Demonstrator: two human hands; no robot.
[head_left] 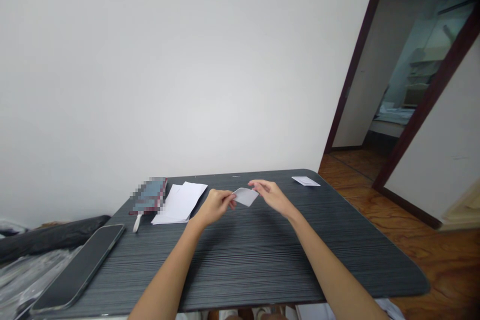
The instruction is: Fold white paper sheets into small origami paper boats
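Note:
My left hand pinches the left end of a small folded piece of white paper, holding it above the dark table. On the other side is my right hand, its fingers spread slightly and curved over the paper's right corner. Whether those fingertips touch the paper, I cannot tell. Left of my hands, several white sheets lie loosely overlapped. Another small folded white paper rests near the table's far right corner.
The dark ribbed table stands against a white wall. At its left are a blurred-out book-like object, a white-handled tool and a large phone-like black slab. A doorway opens at the right.

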